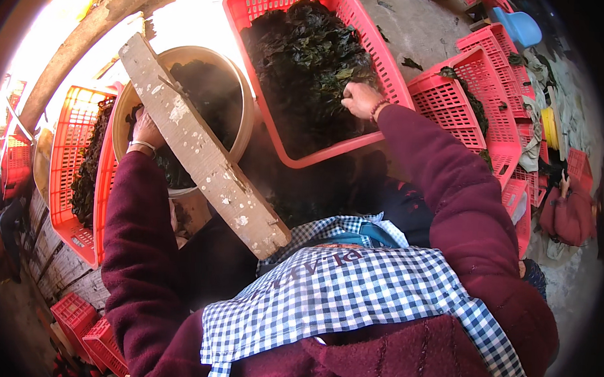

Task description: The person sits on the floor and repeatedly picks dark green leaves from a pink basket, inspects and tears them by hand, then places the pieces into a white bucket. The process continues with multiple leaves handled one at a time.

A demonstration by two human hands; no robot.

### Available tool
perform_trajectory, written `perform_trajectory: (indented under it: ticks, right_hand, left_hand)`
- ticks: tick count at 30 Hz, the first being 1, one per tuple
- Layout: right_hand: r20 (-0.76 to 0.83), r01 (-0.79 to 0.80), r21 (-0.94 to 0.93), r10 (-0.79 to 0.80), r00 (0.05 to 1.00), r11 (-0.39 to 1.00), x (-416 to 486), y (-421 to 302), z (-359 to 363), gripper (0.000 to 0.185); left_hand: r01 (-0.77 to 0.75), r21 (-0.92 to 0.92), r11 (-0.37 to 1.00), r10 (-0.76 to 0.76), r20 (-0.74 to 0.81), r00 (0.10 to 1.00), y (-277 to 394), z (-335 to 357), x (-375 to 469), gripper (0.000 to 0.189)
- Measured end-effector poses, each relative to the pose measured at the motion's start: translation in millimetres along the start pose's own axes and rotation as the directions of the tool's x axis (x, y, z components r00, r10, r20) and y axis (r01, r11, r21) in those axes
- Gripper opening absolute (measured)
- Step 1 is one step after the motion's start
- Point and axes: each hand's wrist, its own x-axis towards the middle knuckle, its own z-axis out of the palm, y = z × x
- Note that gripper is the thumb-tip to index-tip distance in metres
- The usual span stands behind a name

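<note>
My right hand (pixel 362 99) is over a red plastic crate (pixel 283 155), its fingers curled in at the dark green leafy seaweed (pixel 315 52) that heaps inside. A beaded bracelet circles that wrist. On the other side, my left hand (pixel 147 130) reaches into a round pale tub (pixel 247 110), with its fingertips hidden at the plank and rim. Dark seaweed (pixel 205 88) lies in the tub under a thin haze. A worn wooden plank (pixel 198 143), spotted white, slants across the tub down to my checked apron (pixel 338 286).
Another red crate (pixel 70 219) with seaweed stands left of the tub. Several red crates (pixel 502 111) crowd the right, near a blue plastic container (pixel 521 29) and a yellow spool-like object (pixel 550 128). Another person (pixel 569 213) is at far right. Seaweed scraps (pixel 412 64) lie on the concrete floor (pixel 415 21).
</note>
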Motion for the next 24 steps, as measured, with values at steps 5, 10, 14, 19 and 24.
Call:
perform_trajectory:
  ticks: [5, 10, 14, 19, 24]
  right_hand:
    - [-0.119, -0.185, -0.078, 0.175, 0.977, 0.98, 48.5, 9.8, 29.4, 0.027]
    - [-0.158, -0.006, 0.262, 0.049, 0.986, 0.965, 31.4, 18.6, 21.6, 0.029]
    - [-0.122, 0.121, 0.638, -0.055, 0.991, 0.761, 2.2, 9.7, -15.3, 0.024]
    - [-0.061, 0.154, 0.894, -0.228, 0.972, 0.42, -51.2, -14.6, -60.0, 0.037]
    - [-0.176, 0.182, 0.983, -0.206, 0.963, 0.013, -98.4, -28.4, -90.7, 0.018]
  left_hand:
    - [0.23, -0.224, 0.947, -0.247, -0.049, 0.968, -7.9, 8.6, 5.3, 0.048]
    - [0.354, -0.263, 0.898, -0.375, -0.036, 0.926, 5.1, 11.6, -0.8, 0.062]
    - [0.286, -0.282, 0.916, -0.352, -0.223, 0.909, 26.6, 2.7, -18.4, 0.08]
    - [0.412, -0.159, 0.897, -0.439, -0.207, 0.875, 37.2, -25.0, -54.7, 0.073]
    - [0.443, -0.228, 0.867, -0.498, -0.399, 0.769, 30.1, -55.1, -113.6, 0.051]
